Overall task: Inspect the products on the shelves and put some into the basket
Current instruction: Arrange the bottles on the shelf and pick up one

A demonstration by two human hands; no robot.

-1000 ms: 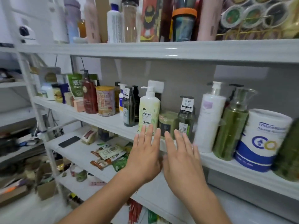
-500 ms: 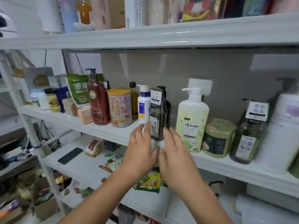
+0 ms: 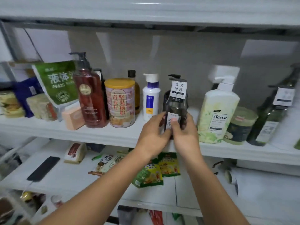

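A dark pump bottle [image 3: 177, 103] with a white tag at its neck stands at the front of the middle shelf [image 3: 103, 135]. My left hand [image 3: 152, 135] grips its lower left side and my right hand [image 3: 185, 135] grips its lower right side, thumb on the label. Left of it stand a white pump bottle [image 3: 151, 98], a yellow-lidded can [image 3: 121, 103] and a red pump bottle [image 3: 90, 96]. On its right stands a pale green Accen bottle [image 3: 217, 112]. No basket is in view.
A green pouch [image 3: 56, 82], a pink box [image 3: 73, 117] and packets fill the shelf's left end. A green tub [image 3: 240, 125] and a dark green bottle [image 3: 272, 116] stand at the right. The lower shelf [image 3: 68, 179] holds snack packets [image 3: 155, 169] and a black phone [image 3: 43, 168].
The view has shifted left and closer. Both hands, open and reaching before, have closed round the dark pump bottle.
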